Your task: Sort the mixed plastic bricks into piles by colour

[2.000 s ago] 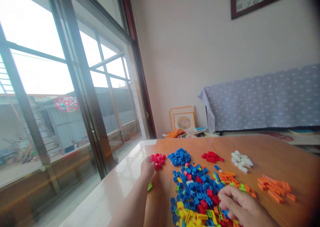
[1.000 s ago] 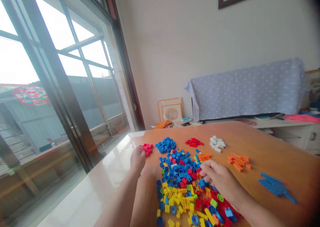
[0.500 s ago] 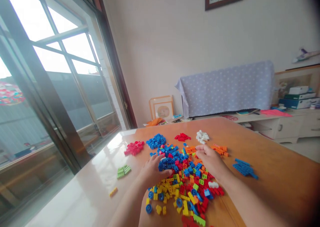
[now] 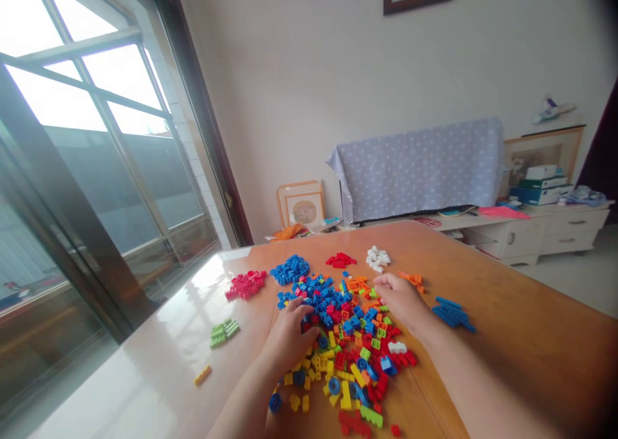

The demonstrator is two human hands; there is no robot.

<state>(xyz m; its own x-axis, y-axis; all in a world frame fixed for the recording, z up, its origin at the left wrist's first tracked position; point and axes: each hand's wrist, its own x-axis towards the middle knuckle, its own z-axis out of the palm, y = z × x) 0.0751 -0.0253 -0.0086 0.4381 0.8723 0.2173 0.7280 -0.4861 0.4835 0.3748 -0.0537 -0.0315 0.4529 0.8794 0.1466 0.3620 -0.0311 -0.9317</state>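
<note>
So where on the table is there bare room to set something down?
Bare table lies right of the blue strips, and between the yellow piece and the left forearm. It's crowded between the left hand and right hand, with mixed bricks.

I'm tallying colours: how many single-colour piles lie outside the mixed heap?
7: green pile, pink pile left of the mixed heap; blue pile, red pile, white pile beyond it; orange pile, partly behind the right hand, and blue strips at right. More may be hidden.
</note>
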